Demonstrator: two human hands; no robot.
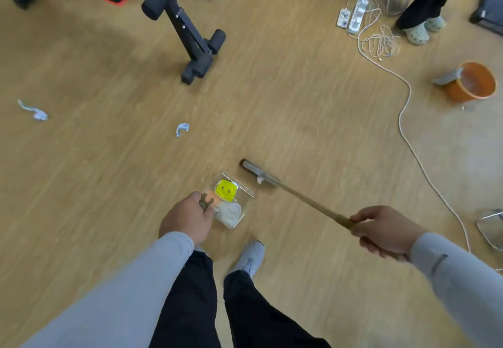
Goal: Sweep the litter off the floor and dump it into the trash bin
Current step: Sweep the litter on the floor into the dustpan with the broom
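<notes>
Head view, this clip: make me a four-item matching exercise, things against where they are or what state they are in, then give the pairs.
Things:
1. broom
2. clear dustpan
3. orange bin
4. paper scraps

Places or states:
A. loose on the floor, upper left of the dustpan
B. held by its handle in the left hand, with a yellow item and white wads inside
C. on the floor at the far right, near a white cable
D. handle gripped by the right hand, head on the floor beside the dustpan

Pairs: 1-D, 2-B, 3-C, 4-A
</notes>
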